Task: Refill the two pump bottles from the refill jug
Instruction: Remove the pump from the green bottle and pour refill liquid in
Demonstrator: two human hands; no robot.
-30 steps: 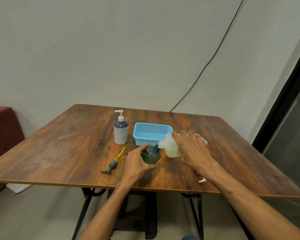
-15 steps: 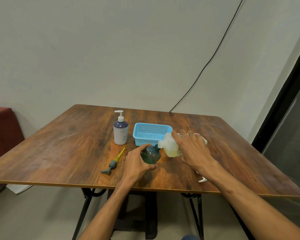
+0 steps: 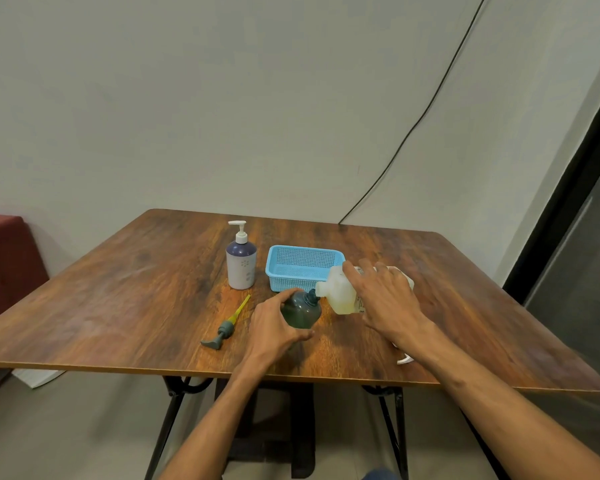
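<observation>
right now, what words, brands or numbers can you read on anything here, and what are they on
Nothing here is legible.
Refill jug, label: dark print, too small and blurred to read.
White pump bottle: only a pale dot motif, no words visible.
Green bottle: no text visible.
Blue basket: no text visible.

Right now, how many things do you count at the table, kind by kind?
Pump bottles: 2, white bottle, green bottle
Refill jug: 1
Blue basket: 1
Loose pump head: 1
Small white piece, partly hidden, near edge: 1
Total: 6
</observation>
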